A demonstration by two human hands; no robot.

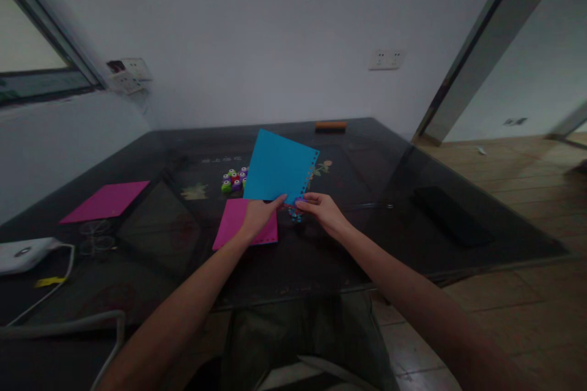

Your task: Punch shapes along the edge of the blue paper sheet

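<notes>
A blue sheet [280, 166] with a row of notches or holes along its right edge is held up over the dark table. My left hand [263, 214] pinches its lower edge, thumb on top. At the sheet's lower right corner, my right hand [321, 208] has its fingers closed on a small purple piece. Small blue and reddish bits [295, 215] lie on the table just below and between the hands. A pink sheet [229, 220] with a punched lower edge lies partly under my left hand. Behind the blue sheet's left side sit several purple, green and red pieces with eye-like tops [233, 181].
Another pink sheet [107, 200] lies at the left, near clear glasses [97, 243] and a white device [27, 255] with a cable. A black flat object [452, 215] is at the right. An orange-brown roll [331, 127] rests by the back edge.
</notes>
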